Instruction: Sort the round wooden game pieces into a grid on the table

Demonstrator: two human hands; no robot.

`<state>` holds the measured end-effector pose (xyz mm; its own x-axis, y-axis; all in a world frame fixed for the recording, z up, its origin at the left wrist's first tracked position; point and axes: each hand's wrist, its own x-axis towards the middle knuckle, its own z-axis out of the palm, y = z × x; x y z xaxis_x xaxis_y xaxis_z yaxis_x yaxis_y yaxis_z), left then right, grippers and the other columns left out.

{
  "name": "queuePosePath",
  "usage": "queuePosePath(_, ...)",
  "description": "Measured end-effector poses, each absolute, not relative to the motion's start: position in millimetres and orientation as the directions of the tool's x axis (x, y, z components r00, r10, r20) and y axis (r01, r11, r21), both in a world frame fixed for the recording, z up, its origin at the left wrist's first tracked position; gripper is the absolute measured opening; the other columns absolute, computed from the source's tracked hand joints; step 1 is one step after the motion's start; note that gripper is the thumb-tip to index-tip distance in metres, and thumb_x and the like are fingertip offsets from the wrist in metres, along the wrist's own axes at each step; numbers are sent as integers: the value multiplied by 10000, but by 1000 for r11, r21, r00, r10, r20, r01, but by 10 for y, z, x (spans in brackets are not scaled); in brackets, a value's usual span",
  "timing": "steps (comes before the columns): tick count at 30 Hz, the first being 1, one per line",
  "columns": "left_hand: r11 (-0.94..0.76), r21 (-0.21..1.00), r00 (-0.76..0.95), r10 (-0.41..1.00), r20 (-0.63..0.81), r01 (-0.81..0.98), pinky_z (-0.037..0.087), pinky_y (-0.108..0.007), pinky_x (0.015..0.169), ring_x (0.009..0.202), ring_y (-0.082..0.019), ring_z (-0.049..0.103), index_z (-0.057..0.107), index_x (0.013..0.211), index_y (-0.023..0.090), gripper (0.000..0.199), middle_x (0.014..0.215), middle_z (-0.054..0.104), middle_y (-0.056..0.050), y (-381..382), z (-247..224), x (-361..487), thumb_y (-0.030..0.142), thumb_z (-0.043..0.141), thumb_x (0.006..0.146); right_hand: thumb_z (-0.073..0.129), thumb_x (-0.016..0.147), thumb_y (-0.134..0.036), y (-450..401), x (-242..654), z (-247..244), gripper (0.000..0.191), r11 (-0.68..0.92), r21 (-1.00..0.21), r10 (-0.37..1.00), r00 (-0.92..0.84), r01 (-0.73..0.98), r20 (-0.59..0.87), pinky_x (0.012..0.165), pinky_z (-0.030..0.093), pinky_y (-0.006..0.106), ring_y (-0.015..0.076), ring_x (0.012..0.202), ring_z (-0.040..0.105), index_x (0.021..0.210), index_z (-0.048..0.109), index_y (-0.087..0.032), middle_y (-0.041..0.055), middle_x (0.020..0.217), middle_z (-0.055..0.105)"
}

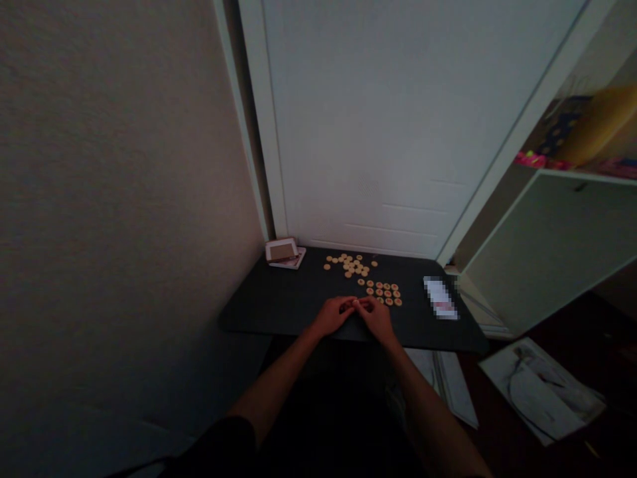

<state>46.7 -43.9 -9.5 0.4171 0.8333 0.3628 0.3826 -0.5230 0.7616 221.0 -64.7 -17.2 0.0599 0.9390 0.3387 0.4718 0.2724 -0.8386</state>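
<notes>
At the near side of the bench [288, 302], the left hand [334, 316] and right hand [377, 317] close their fingertips around a small pale disc [355, 303], apparently to steady it, near-left of rowed discs [387, 293] seemingly spaced for legibility, with loose discs [351, 269] scattered farther back.

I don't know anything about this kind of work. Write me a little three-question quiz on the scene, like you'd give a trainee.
1. Multiple choice: Where do the loose discs lie?
A) on the floor
B) farther from the person than the neat rows of discs
C) in a bowl
2. True or false: The left hand and right hand are close together over the dark table.
3. Fill in: In the picture, the pixelated white item lies to the ____ of the neat rows.

Key: 1. B; 2. True; 3. right
</notes>
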Motion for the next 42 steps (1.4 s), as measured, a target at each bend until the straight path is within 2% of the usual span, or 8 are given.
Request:
queuePosePath(11, -504, 798, 448, 828, 337, 331, 512, -269, 767, 806, -175, 667, 668, 1151, 231, 335, 918, 739, -24, -483, 9, 466, 410, 578, 883, 481, 910, -466, -664, 2238, -127, 316, 298, -800, 934, 14, 521, 357, 640, 493, 280, 192, 663, 668, 841, 662, -217, 21, 691, 698)
queuePosePath(15, -489, 792, 410, 848, 335, 365, 511, -274, 769, 814, -175, 669, 653, 1173, 224, 344, 932, 739, -29, -414, 9, 490, 399, 572, 889, 428, 939, -442, -706, 2202, -102, 324, 298, -795, 902, 117, 528, 416, 656, 480, 275, 180, 653, 646, 879, 645, -208, 28, 726, 691)
queuePosePath(18, -501, 737, 377, 857, 350, 454, 497, -288, 823, 879, -182, 657, 651, 1180, 230, 347, 984, 725, -36, -317, 45, 516, 403, 576, 889, 421, 948, -437, -713, 2247, -45, 333, 316, -782, 824, 254, 537, 507, 708, 481, 289, 189, 735, 646, 949, 645, -191, 58, 834, 705)
queuePosePath(21, -529, 645, 368, 848, 380, 552, 468, -306, 866, 928, -191, 624, 658, 1171, 243, 339, 999, 712, -36, -202, 100, 556, 423, 561, 901, 442, 944, -431, -683, 2453, 63, 334, 365, -730, 755, 275, 578, 596, 742, 480, 300, 198, 809, 636, 984, 654, -176, 86, 927, 700)
queuePosePath(28, -573, 413, 408, 809, 422, 708, 414, -377, 891, 1046, -246, 535, 711, 1037, 244, 306, 1055, 659, -73, -67, 75, 659, 466, 552, 897, 445, 936, -421, -610, 3209, 31, 350, 259, -632, 645, 356, 731, 676, 770, 472, 348, 216, 828, 600, 993, 660, -151, 108, 935, 672)
queuePosePath(33, -585, 393, 408, 796, 447, 710, 406, -373, 901, 1098, -258, 514, 643, 1166, 234, 365, 1144, 640, -79, -103, 31, 643, 452, 592, 878, 416, 943, -440, -567, 3370, -150, 390, 199, -659, 625, 425, 725, 655, 789, 462, 360, 224, 848, 593, 1012, 655, -141, 125, 958, 669)
queuePosePath(37, -648, 378, 473, 751, 461, 661, 411, -343, 883, 1042, -223, 558, 681, 1082, 249, 253, 1098, 674, -50, -126, 18, 646, 391, 537, 931, 409, 934, -473, -515, 3391, -219, 424, 184, -667, 645, 423, 722, 636, 788, 458, 366, 234, 853, 597, 995, 661, -137, 132, 952, 674)
queuePosePath(42, -660, 372, 483, 741, 466, 653, 427, -330, 839, 984, -209, 595, 709, 1041, 241, 225, 1068, 706, -49, -51, 0, 702, 319, 518, 951, 399, 930, -487, -474, 3449, -292, 444, 161, -657, 703, 382, 736, 600, 800, 455, 370, 243, 865, 606, 970, 670, -138, 137, 944, 683)
